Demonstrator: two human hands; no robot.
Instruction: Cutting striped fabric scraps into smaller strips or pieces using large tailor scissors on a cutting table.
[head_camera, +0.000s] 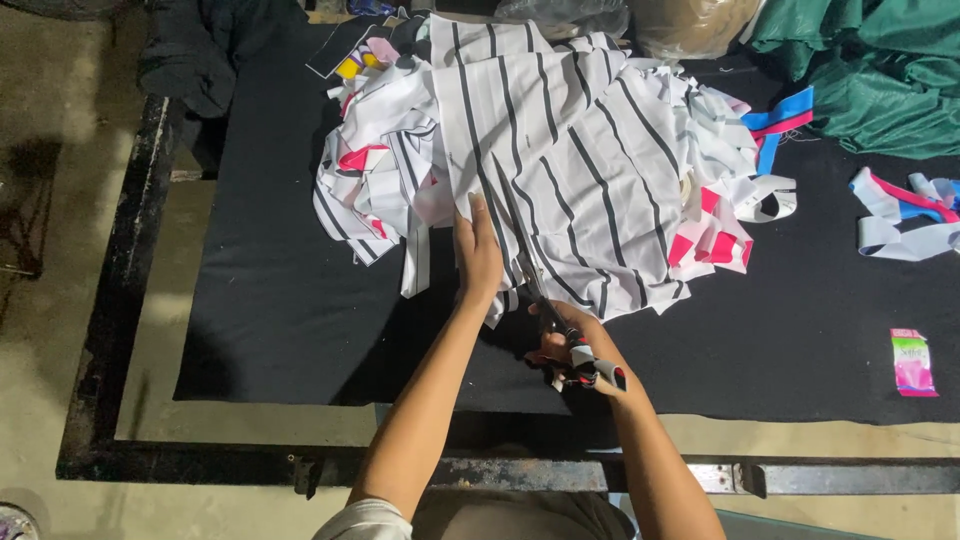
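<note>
Head view: left hand (478, 255) lies flat, fingers extended, pinning striped white fabric (570, 160) at frame centre on the bench (280, 310), steadying it while right hand (565, 345) fingers grip scissors (560, 335) at its lower edge.

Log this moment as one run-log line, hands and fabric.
left hand: flat on striped fabric | right hand: holding scissors, cutting at fabric edge | surface: black mat

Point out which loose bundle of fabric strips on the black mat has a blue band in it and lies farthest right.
The white, blue and pink strip bundle at the mat's right edge, above the small pink-and-green packet. The other blue-and-pink strip touches the big striped fabric pile.
</note>
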